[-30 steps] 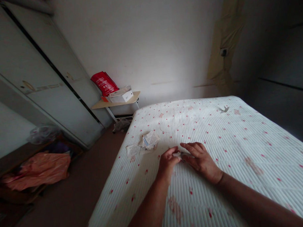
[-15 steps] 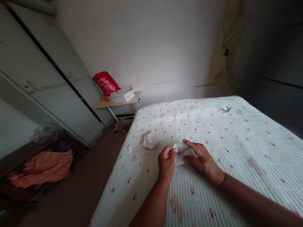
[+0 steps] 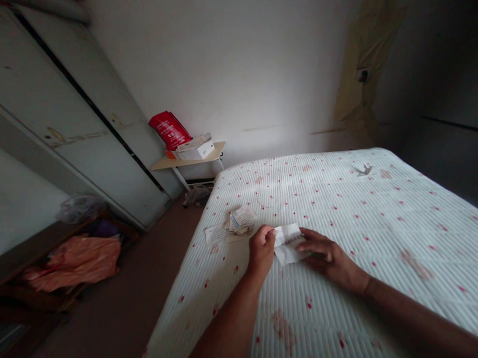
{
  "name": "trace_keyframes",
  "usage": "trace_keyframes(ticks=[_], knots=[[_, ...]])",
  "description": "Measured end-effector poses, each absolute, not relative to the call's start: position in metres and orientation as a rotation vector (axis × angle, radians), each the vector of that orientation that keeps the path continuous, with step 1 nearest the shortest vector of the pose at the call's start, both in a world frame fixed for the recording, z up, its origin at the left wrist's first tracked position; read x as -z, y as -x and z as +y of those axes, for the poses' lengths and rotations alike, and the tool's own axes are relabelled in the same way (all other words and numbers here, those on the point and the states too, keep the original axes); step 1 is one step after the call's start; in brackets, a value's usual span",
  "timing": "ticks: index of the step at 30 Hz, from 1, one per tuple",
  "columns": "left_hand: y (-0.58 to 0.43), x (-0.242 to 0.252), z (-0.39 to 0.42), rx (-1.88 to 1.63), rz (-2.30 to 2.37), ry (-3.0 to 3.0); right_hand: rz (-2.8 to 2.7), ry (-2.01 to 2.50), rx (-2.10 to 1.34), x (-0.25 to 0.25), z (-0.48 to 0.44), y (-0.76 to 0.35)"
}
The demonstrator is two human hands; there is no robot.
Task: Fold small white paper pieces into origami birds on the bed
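Note:
A small white printed paper slip (image 3: 287, 242) lies unfolded on the white mattress (image 3: 342, 206) with red dots. My left hand (image 3: 262, 249) pinches the slip's left edge between thumb and fingers. My right hand (image 3: 328, 258) rests flat on the slip's right side and presses it against the mattress. Left of my hands, a small pile of other paper slips (image 3: 233, 224) lies near the mattress edge.
A grey wardrobe (image 3: 64, 117) lines the left wall. A small wooden side table (image 3: 185, 161) at the far wall carries a red package (image 3: 170, 130) and a white box (image 3: 195, 148). An orange cloth (image 3: 75, 260) and a plastic bag (image 3: 79, 206) lie at lower left.
The slip was folded small between my fingers; now it is spread open and flat. My right hand slid a little right along it. The view shifted slightly.

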State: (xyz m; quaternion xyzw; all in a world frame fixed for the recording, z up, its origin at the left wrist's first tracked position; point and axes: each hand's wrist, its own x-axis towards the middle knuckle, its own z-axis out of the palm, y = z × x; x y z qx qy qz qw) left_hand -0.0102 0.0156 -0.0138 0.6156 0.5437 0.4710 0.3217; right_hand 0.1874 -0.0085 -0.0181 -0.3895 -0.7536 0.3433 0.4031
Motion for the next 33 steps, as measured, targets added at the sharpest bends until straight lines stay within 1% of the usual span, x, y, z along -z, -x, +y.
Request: trace_keyframes(ticks=[3, 6, 11, 19, 27, 33], knots=[[0.011, 0.013, 0.016, -1.164, 1.418, -1.682, -1.539, 1.035, -1.188, 0.009, -0.003, -0.193], [0.008, 0.008, 0.013, -1.072, 1.418, -1.765, -1.270, 0.985, -1.308, 0.003, 0.003, -0.192], [0.000, -0.004, 0.008, -0.987, 1.355, -1.815, -1.256, 0.974, -1.513, 0.002, 0.005, -0.181], [0.000, -0.007, 0.010, -0.917, 1.172, -1.761, -1.310, 1.183, -1.539, -0.003, 0.002, -0.179], [0.008, -0.004, 0.015, -0.889, 1.114, -1.633, -1.274, 1.160, -1.585, 0.000, 0.004, -0.191], [0.014, -0.008, 0.010, -0.885, 0.931, -1.345, -1.249, 1.154, -1.498, 0.001, 0.001, -0.197]])
